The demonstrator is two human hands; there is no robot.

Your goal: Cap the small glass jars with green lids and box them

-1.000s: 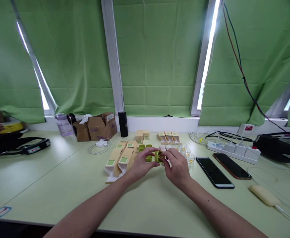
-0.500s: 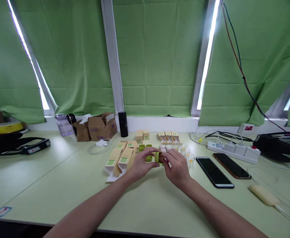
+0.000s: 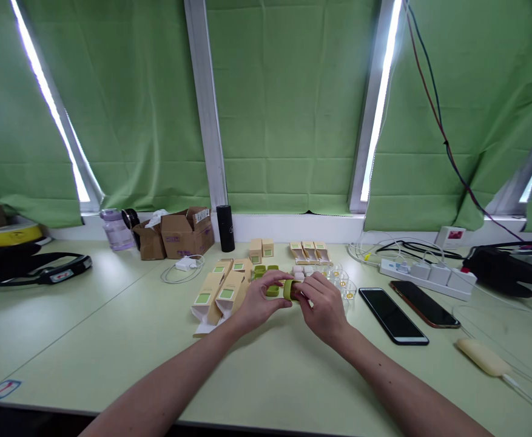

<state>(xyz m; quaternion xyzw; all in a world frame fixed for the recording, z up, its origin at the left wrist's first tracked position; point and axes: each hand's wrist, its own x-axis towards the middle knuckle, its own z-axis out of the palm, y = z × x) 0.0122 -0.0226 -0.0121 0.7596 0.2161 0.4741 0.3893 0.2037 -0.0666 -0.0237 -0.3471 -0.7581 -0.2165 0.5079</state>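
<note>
Between thumb and fingers, my left hand [image 3: 257, 303] grips a small olive-green container [image 3: 288, 290], tipped sideways with its opening facing right. My right hand [image 3: 324, 303] is closed, its fingertips pressed into that opening; what they pinch, if anything, is hidden. More green containers [image 3: 272, 291] stand just behind my left hand. Pale pink pieces [image 3: 298, 271] and several clear cups [image 3: 348, 290] with yellow centres are partly covered by my right hand. Left of my hands lie tan cardboard boxes [image 3: 232, 291] with green windows, their white flaps open toward me.
Small closed boxes [image 3: 268, 249] and a row of open ones [image 3: 309, 251] stand farther back. At right are a white-edged phone [image 3: 393, 315], a darker phone [image 3: 424, 303], a power strip [image 3: 426, 279] and cables. A black cylinder [image 3: 225, 228] and brown cartons [image 3: 187, 233] line the back.
The green container has turned slightly in my left hand, and my right fingertips have shifted a little at its opening. Everything else stays in place.
</note>
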